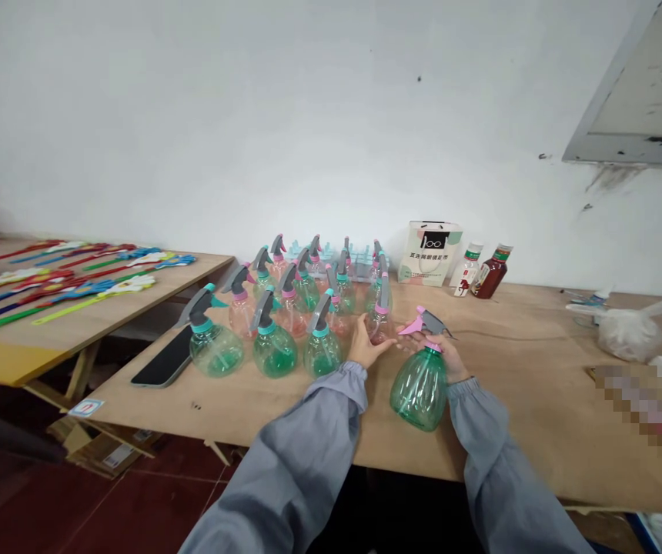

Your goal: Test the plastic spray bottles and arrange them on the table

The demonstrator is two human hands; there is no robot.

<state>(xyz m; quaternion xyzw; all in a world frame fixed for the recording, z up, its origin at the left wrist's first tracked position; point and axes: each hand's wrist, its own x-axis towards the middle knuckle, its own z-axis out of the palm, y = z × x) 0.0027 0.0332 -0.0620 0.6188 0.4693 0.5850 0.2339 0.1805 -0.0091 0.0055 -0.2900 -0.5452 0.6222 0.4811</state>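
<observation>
My right hand (pixel 449 358) is closed around the neck of a green spray bottle (pixel 419 391) with a pink and grey trigger head, held tilted above the near edge of the table. To its left, my left hand (pixel 367 348) curves around the lower body of a pink spray bottle (pixel 379 323); its thumb lies across the front, and its other fingers are partly hidden. Beside that hand stand green spray bottles (pixel 322 354) with teal collars, in the front of rows of upright pink and green ones (pixel 241 308).
A phone (pixel 162 358) lies left of the bottles. Behind stand a paper bag (pixel 429 265), a white-labelled bottle (pixel 468 269) and a dark red one (pixel 493 273). A tied plastic bag (pixel 631 335) sits right. Colourful hand-shaped sticks (pixel 77 288) cover the left table.
</observation>
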